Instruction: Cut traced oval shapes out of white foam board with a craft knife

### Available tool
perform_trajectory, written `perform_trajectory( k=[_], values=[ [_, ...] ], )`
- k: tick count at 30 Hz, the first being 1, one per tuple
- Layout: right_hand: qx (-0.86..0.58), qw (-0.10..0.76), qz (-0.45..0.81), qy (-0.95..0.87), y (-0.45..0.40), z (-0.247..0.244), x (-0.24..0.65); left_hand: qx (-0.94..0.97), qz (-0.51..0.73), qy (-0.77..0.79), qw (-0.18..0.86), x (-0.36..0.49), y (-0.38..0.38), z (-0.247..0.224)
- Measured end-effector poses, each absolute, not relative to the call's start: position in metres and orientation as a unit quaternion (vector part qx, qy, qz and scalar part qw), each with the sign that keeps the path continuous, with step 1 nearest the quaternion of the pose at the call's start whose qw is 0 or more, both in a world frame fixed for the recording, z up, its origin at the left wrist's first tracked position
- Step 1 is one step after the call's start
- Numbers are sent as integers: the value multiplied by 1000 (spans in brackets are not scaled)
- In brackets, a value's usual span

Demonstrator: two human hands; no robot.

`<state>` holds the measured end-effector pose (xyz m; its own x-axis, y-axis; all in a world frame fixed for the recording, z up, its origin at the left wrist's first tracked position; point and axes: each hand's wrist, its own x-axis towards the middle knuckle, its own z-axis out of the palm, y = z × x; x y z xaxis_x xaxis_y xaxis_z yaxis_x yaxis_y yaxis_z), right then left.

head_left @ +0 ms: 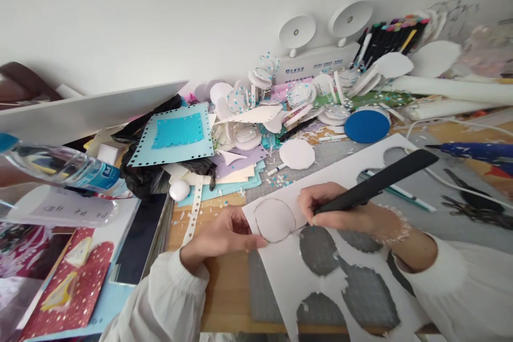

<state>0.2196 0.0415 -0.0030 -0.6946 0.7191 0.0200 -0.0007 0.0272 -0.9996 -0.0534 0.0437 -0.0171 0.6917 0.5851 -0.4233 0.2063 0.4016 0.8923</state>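
Note:
My right hand is wrapped round a long black pen-shaped cutting tool, tilted up to the right. Its thin tip points down at a white foam sheet, beside a round outline marked in a thin brownish line. Several round holes open through the sheet, showing grey below. At the sheet's left edge, my left hand pinches it, thumb on top and the other fingers partly hidden. A grey cutting mat lies underneath.
White discs and scraps pile up behind the sheet, near a blue round lid. To the left are a water bottle and a dark phone. Scissors, a blue glue gun and a white cord lie right.

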Motion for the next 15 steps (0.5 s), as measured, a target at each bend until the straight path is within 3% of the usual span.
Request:
perform_trajectory(
  k=[15],
  values=[
    [-332, 329, 582, -666, 38, -9, 209, 626, 137, 446, 626, -45, 40, -4]
  ],
)
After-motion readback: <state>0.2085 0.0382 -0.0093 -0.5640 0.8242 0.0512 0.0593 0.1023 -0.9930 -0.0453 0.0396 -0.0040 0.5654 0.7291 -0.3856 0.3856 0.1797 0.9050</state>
